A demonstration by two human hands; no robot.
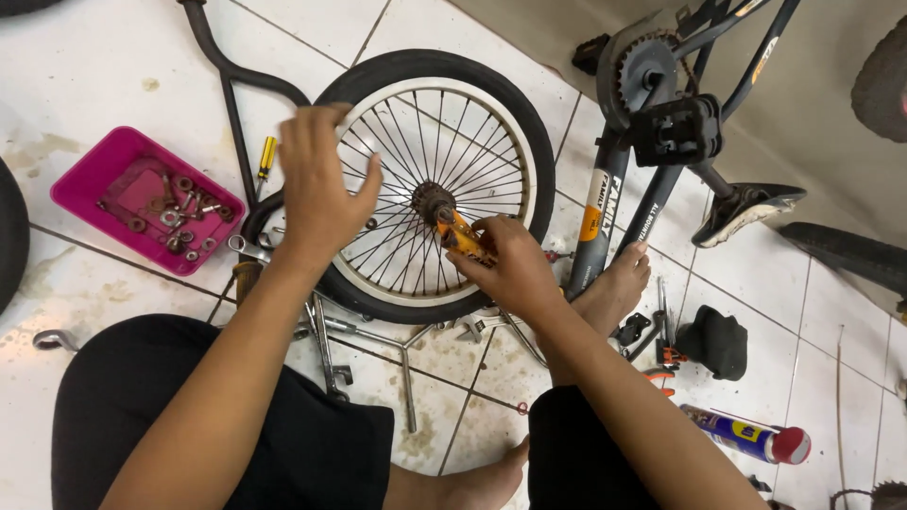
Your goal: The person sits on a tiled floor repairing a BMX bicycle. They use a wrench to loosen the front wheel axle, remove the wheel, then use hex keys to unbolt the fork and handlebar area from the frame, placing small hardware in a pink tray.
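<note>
A small spoked bicycle wheel (pixel 510 113) with a black tyre lies flat on the white tiled floor in front of me. My left hand (pixel 316 184) rests on its left rim, fingers spread over the tyre. My right hand (pixel 510 264) grips an orange-handled tool (pixel 460 234) whose tip sits on the rusty hub (pixel 431 200) at the wheel's centre.
A pink tray (pixel 90 179) of nuts and washers sits at the left. Spanners (pixel 326 349) lie under the wheel's near edge. An upturned bike frame with crank and pedal (pixel 675 127) stands at the right, with a saddle (pixel 746 210), a black cloth (pixel 715 340), pliers and a spray can (pixel 746 436).
</note>
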